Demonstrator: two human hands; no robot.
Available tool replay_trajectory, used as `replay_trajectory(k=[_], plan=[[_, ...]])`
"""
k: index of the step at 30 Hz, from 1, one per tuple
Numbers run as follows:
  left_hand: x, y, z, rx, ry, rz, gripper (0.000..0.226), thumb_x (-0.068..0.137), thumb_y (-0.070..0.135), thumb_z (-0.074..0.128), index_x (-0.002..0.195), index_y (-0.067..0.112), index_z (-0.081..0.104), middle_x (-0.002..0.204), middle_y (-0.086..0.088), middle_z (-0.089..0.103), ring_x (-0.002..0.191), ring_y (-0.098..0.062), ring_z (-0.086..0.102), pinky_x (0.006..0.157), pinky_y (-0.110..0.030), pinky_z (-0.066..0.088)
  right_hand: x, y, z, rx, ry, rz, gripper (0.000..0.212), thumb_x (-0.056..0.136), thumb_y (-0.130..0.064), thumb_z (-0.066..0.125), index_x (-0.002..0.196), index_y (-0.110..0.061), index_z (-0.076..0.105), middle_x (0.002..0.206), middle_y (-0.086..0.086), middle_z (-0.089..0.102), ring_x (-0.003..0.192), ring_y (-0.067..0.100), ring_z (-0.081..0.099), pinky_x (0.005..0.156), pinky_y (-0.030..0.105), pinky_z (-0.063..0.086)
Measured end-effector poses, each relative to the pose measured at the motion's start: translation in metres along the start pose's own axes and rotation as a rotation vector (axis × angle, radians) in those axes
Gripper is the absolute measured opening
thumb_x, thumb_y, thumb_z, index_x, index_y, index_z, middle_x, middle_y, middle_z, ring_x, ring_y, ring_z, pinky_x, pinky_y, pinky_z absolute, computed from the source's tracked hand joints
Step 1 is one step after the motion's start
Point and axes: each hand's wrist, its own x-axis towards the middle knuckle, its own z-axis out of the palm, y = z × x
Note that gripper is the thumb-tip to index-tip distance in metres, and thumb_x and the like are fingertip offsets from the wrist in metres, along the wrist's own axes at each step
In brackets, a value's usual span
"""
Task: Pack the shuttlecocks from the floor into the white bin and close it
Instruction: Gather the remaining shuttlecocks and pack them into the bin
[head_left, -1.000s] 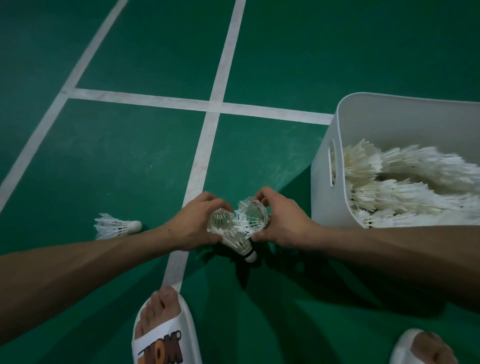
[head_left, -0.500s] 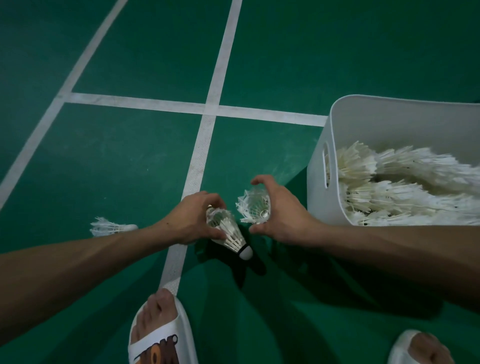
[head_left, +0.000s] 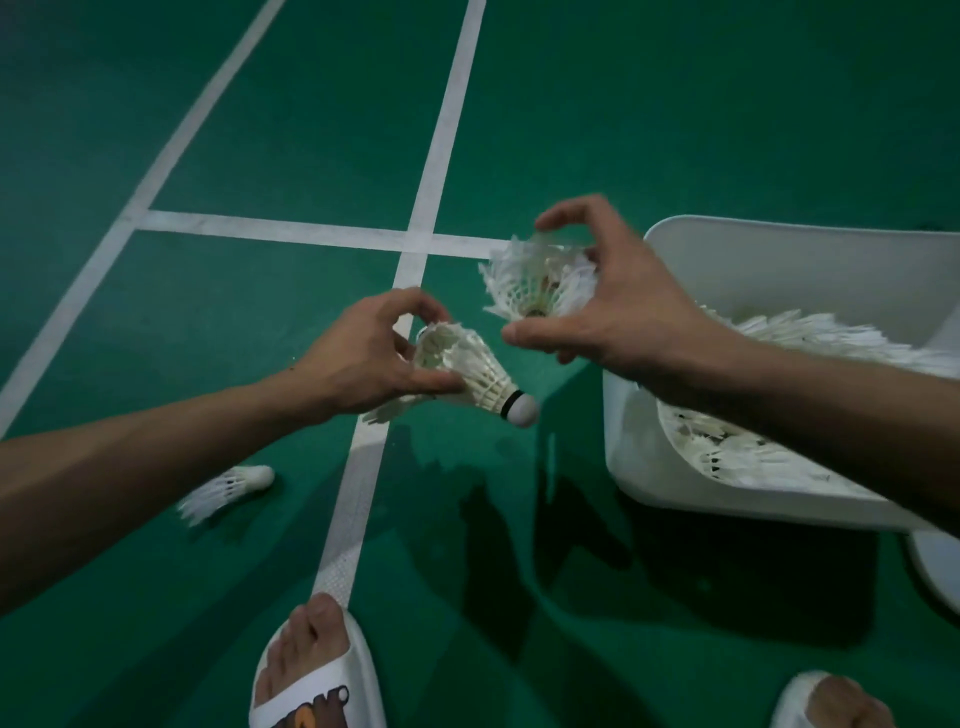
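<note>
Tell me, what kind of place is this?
Probably a badminton court: the green floor has white lines, the left hand grips a shuttlecock, and the bin holds many more.

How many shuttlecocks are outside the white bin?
3 shuttlecocks: one in the left hand, one in the right hand, one on the floor beside the left forearm. Feathers under the left hand may be a fourth.
</note>
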Motion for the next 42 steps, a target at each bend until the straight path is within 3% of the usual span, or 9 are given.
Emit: replay_trajectory(k=[6,12,15,17,21,26,31,36,42], plan=[[0.016,0.057,-0.010,-0.096,0.039,0.113,0.061,0.049,0.040,0.082,0.103,0.024,0.059,0.092,0.009,0.068,0.077,-0.013,0.069,0.063,-0.037,0.060,-0.007,-0.002,-0.045,0.008,0.149,-0.055,0.074,0.060,-0.020,0.089,0.117,-0.029,0.043,0.107,0.007,0.060,0.071,0.017,0.058,0.056,0.022,0.047],[0.031,0.104,-0.006,-0.124,0.064,0.199,0.061,0.052,0.038,0.080,0.107,0.022,0.058,0.103,0.013,0.063,0.073,-0.010,0.069,0.060,-0.028,0.058,-0.019,0.011,-0.084,0.021,0.265,-0.051,0.077,0.056,-0.025,0.090,0.116,-0.031,0.043,0.105,0.006,0.062,0.093,0.022,0.065,0.083,0.044,0.056],[0.040,0.123,-0.002,-0.133,0.071,0.234,0.061,0.052,0.037,0.081,0.106,0.020,0.059,0.103,0.010,0.064,0.073,-0.013,0.070,0.061,-0.032,0.059,-0.023,0.020,-0.108,0.100,0.338,-0.044,0.079,0.056,-0.021,0.089,0.120,-0.026,0.042,0.108,0.005,0.060,0.098,0.020,0.063,0.088,0.042,0.055],[0.046,0.136,-0.001,-0.126,0.086,0.263,0.062,0.051,0.039,0.081,0.106,0.022,0.059,0.109,0.010,0.063,0.074,-0.013,0.070,0.065,-0.035,0.060,-0.027,0.030,-0.123,0.074,0.405,-0.032,0.082,0.052,-0.031,0.089,0.120,-0.026,0.044,0.113,0.003,0.058,0.102,0.017,0.060,0.089,0.035,0.052],[0.057,0.160,0.010,-0.134,0.094,0.305,0.062,0.052,0.039,0.079,0.107,0.023,0.058,0.117,0.009,0.060,0.074,-0.010,0.070,0.065,-0.032,0.060,-0.036,0.066,-0.150,-0.019,0.456,0.076,0.075,0.060,-0.024,0.088,0.123,-0.021,0.047,0.114,-0.001,0.056,0.102,0.009,0.056,0.074,0.013,0.045],[0.066,0.180,0.029,-0.115,0.060,0.329,0.065,0.048,0.043,0.078,0.107,0.023,0.057,0.117,0.010,0.059,0.076,-0.008,0.070,0.065,-0.034,0.060,-0.046,0.118,-0.159,0.012,0.368,0.288,0.067,0.062,-0.011,0.087,0.119,-0.017,0.051,0.109,0.005,0.059,0.096,0.021,0.061,0.076,0.032,0.055],[0.071,0.186,0.045,-0.108,0.032,0.329,0.065,0.047,0.046,0.079,0.105,0.025,0.058,0.114,0.012,0.061,0.077,-0.012,0.070,0.067,-0.044,0.060,-0.035,0.133,-0.159,0.122,0.397,0.298,0.066,0.061,-0.011,0.088,0.115,-0.018,0.052,0.109,0.008,0.061,0.093,0.024,0.065,0.079,0.042,0.058],[0.077,0.187,0.050,-0.087,0.026,0.325,0.063,0.048,0.044,0.079,0.104,0.027,0.058,0.112,0.015,0.061,0.078,-0.009,0.069,0.066,-0.040,0.060,-0.025,0.124,-0.165,0.159,0.363,0.253,0.066,0.061,-0.010,0.088,0.115,-0.018,0.051,0.111,0.008,0.062,0.096,0.024,0.066,0.084,0.042,0.057],[0.081,0.180,0.047,-0.097,0.034,0.314,0.061,0.050,0.043,0.079,0.105,0.027,0.057,0.114,0.014,0.059,0.083,-0.014,0.069,0.069,-0.042,0.060,-0.020,0.130,-0.149,0.036,0.244,0.267,0.065,0.062,-0.018,0.088,0.114,-0.022,0.049,0.114,0.002,0.063,0.084,0.013,0.066,0.056,0.022,0.053]])
